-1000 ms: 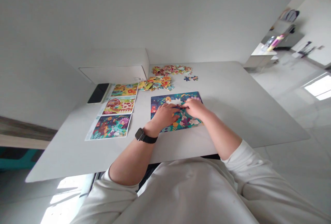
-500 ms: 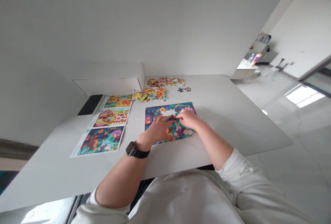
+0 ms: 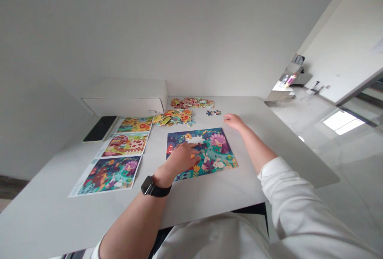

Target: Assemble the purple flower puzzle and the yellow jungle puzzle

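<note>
A jigsaw puzzle (image 3: 220, 153) with rabbits and a pink peacock lies on the table, with a white gap (image 3: 195, 139) near its upper middle. My left hand (image 3: 183, 157) rests flat over its left part, fingers stretched out and touching it just below the gap. Some of the picture is hidden under that hand. Beyond the puzzle's top right corner hovers my right hand (image 3: 234, 121), its fingers curled together, with nothing visible in them. Just left of it lie a few loose dark puzzle pieces (image 3: 213, 112), apart from the fingers.
Yellow-orange pieces (image 3: 176, 117) and a reddish pile of pieces (image 3: 191, 102) lie at the back. Three printed pictures on a sheet (image 3: 110, 174) lie at the left, beside a dark-screened phone (image 3: 100, 128). A white box (image 3: 124, 105) stands by the wall.
My right hand has left the puzzle and moved up and right, close to the loose dark pieces. My left hand stays on the puzzle. The view has shifted slightly.
</note>
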Motion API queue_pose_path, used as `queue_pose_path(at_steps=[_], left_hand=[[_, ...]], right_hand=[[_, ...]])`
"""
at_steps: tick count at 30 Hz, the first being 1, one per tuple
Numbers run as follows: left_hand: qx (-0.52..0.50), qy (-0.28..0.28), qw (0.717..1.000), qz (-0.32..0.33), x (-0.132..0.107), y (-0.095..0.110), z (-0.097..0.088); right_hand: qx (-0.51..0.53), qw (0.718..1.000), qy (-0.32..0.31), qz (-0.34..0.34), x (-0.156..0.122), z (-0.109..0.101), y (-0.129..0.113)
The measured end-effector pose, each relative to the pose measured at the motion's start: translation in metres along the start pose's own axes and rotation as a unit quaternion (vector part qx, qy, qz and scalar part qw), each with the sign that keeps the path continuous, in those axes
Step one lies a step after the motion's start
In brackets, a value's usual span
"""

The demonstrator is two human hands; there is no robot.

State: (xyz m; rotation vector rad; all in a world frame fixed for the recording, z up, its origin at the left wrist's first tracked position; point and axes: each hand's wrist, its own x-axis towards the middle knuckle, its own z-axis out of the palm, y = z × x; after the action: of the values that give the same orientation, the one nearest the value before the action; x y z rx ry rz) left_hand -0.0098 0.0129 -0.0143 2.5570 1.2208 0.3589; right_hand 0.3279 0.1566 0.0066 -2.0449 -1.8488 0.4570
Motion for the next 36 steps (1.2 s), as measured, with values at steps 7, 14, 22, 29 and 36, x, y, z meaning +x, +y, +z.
queue_pose_path(at_steps=[7, 14, 22, 29, 36], left_hand=[[-0.03, 0.118, 0.991, -0.048, 0.003, -0.001, -0.004], [-0.047, 0.182, 0.981, -0.049, 0.001, -0.003, -0.007], [-0.084, 0.18, 0.979, -0.038, 0.002, 0.0, -0.007], [-0.173, 0.208, 0.956, -0.111, 0.005, -0.004, -0.019], [-0.378, 0.239, 0.878, -0.169, 0.014, -0.002, -0.017]], right_hand=[[-0.037, 0.998, 0.024, 0.037, 0.061, 0.01, -0.005], [-0.054, 0.998, 0.009, 0.038, 0.088, 0.026, -0.022], [0.066, 0.993, 0.075, 0.066, 0.076, 0.035, -0.021], [0.402, 0.914, 0.049, -0.033, 0.035, -0.001, -0.044], [0.465, 0.874, -0.021, -0.138, -0.062, 0.004, -0.08]])
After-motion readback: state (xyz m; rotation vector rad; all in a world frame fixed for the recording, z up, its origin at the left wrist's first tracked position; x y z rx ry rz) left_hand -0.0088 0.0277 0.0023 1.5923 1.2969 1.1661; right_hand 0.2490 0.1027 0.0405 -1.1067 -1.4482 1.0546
